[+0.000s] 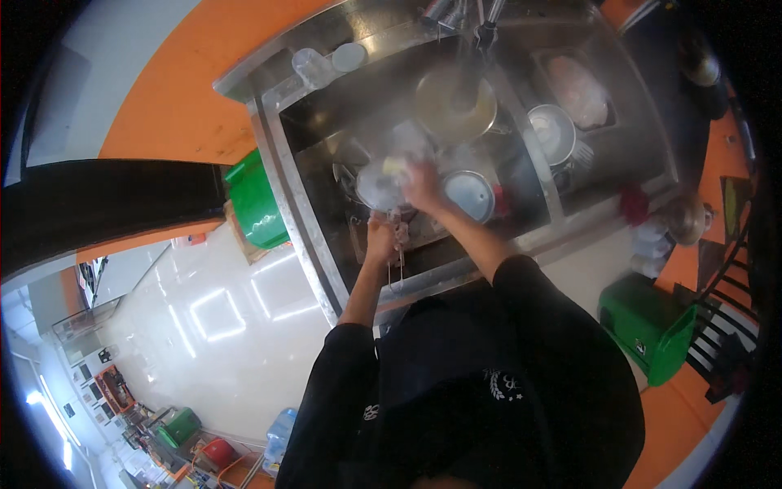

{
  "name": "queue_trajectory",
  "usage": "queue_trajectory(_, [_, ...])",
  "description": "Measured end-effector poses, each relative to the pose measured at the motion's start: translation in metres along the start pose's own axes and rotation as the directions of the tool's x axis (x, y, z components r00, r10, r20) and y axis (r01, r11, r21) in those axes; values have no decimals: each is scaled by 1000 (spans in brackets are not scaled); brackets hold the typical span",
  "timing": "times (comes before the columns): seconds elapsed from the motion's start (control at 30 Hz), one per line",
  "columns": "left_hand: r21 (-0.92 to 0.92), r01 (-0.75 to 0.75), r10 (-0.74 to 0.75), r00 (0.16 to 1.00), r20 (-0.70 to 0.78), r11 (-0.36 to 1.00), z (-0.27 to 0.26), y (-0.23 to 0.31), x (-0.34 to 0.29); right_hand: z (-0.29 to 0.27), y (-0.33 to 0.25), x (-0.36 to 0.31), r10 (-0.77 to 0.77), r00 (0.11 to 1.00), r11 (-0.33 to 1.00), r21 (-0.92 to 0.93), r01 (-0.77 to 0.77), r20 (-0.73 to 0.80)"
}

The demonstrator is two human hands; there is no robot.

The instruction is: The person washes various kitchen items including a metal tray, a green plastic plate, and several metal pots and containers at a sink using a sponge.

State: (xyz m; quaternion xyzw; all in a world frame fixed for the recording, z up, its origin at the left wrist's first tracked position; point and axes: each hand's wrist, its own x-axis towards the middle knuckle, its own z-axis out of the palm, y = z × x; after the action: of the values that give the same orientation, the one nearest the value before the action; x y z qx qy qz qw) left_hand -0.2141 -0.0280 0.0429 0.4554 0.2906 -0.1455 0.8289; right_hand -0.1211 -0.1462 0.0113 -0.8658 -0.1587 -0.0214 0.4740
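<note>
My left hand (380, 238) is closed at the near edge of a pale, suds-covered round vessel (377, 189) in the left sink basin. Beside its fingers hang thin whitish strands (401, 236) that I cannot make out. My right hand (424, 189) is closed on a yellowish sponge (395, 166) and presses it onto the vessel; it is smeared by motion. Steam hazes the basin. Right of my hand sits a round pale-blue lidded or bowl-like piece (467, 196). A large pot of cloudy water (454, 106) stands behind it under the tap (486, 34).
The sink's steel divider (529, 155) separates a right basin holding a white bowl (551, 134), a fork (582, 153) and a pale bagged lump (577, 90). Clear containers (313, 68) stand on the back-left ledge. Green bins (259, 201) flank the sink, another (648, 326) at right.
</note>
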Motion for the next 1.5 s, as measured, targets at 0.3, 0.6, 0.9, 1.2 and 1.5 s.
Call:
queue_trajectory(0.3, [292, -24, 34, 999, -28, 956, 1, -1, -10, -5, -27, -3, -251, 957, 968, 60, 245, 146])
queue_trajectory(0.6, [601, 26, -36, 999, 5, 799, 7, 8, -22, 5, -43, 5, -434, 901, 901, -25, 433, -16])
queue_trajectory(0.9, [409, -36, -44, 982, 186, 912, -20, -10, -30, -2, 16, 46, 189, 945, 945, 213, -250, 268])
queue_trajectory(1.2, [586, -249, 127, 962, 241, 771, -9, 7, -49, -28, 9, 19, 166, 957, 867, 427, -257, 239])
queue_trajectory(1.5, [228, -184, 160, 980, 122, 956, -17, 33, -54, -49, 39, -20, 404, 843, 725, 437, -532, 356])
